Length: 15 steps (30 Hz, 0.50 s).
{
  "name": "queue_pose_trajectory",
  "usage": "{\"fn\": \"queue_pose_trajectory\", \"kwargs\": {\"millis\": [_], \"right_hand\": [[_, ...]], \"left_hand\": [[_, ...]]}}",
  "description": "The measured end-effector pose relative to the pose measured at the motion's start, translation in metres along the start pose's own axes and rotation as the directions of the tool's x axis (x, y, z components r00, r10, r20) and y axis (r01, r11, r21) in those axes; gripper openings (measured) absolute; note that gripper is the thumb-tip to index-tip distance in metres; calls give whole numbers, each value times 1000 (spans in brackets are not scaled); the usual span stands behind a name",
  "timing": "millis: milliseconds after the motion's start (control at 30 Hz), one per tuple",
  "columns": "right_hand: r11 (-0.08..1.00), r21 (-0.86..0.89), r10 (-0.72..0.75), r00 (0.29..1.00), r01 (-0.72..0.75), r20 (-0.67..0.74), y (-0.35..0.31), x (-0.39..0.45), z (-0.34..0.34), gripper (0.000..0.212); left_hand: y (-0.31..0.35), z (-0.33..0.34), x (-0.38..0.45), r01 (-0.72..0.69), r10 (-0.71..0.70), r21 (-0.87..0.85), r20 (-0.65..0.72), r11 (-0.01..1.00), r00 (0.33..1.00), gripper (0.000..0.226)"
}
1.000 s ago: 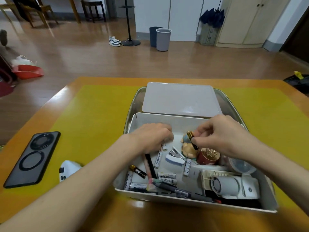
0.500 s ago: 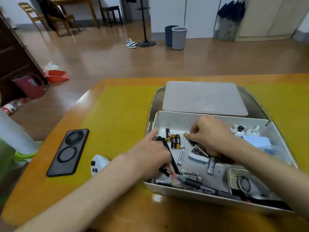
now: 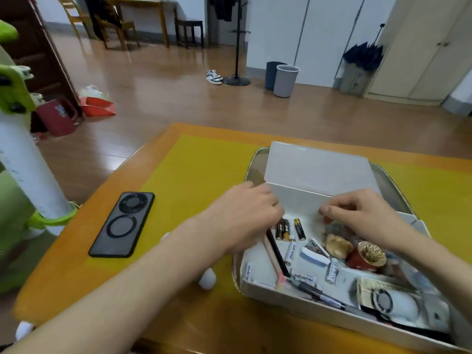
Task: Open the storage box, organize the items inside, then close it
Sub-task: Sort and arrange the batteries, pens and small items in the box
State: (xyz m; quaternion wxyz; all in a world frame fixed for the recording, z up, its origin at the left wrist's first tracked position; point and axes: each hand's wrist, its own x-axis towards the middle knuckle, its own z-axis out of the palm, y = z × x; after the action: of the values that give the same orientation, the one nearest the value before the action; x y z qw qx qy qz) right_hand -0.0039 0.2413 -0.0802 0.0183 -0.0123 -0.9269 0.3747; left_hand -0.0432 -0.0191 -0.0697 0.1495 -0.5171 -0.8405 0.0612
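Observation:
The white storage box (image 3: pixel 304 305) stands open on the yellow mat, its lid (image 3: pixel 316 169) lying flat behind it. Inside lie three black-and-gold batteries (image 3: pixel 288 229) side by side at the back left. White batteries (image 3: pixel 291 252), a black pen (image 3: pixel 277 251), markers (image 3: pixel 314 292), an eraser (image 3: pixel 314 258), a tan figurine (image 3: pixel 335 245), a red jar with a gold cap (image 3: pixel 367 255) and a small fan (image 3: pixel 393 302) lie among them. My left hand (image 3: pixel 245 215) covers the back left corner, fingertips hidden by the batteries. My right hand (image 3: pixel 357 215) hovers over the back middle, fingers loosely curled, nothing visible in them.
A metal tray (image 3: pixel 255 162) sits under the lid behind the box. A black phone (image 3: pixel 122 223) lies on the mat to the left, and a small white object (image 3: pixel 207 278) peeks from under my left forearm. A green and white toy (image 3: pixel 23 154) stands at the table's left edge.
My right hand has let go of a black-and-gold battery, which now lies beside two others, and has lifted away. My left hand moved to the box's back left corner. The camera swung left.

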Motion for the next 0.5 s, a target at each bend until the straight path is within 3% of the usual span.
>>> {"fn": "queue_pose_trajectory", "kwargs": {"millis": [67,133,233,300,367,500], "right_hand": [[1000,7,4,999,-4,53,-10,3,14,14],[997,-70,-19,992,29,129,-24,12,36,7],[934,-340,-29,969,113,244,-41,26,78,36],[836,-527,-3,962,151,271,-45,35,100,49],[784,-602,7,967,154,256,-44,41,114,43],[860,-499,-8,981,105,193,-44,38,103,42]], "left_hand": [[-20,-15,-16,154,-157,-44,-94,987,983,18],[-38,-22,-34,346,-358,-126,-92,930,929,18],[-54,-22,-57,564,-579,-231,6,793,815,27],[-57,-18,-64,611,-625,-262,37,747,780,35],[-56,-14,-68,611,-628,-290,41,737,777,38],[-57,-14,-65,572,-600,-307,6,761,800,31]]}}
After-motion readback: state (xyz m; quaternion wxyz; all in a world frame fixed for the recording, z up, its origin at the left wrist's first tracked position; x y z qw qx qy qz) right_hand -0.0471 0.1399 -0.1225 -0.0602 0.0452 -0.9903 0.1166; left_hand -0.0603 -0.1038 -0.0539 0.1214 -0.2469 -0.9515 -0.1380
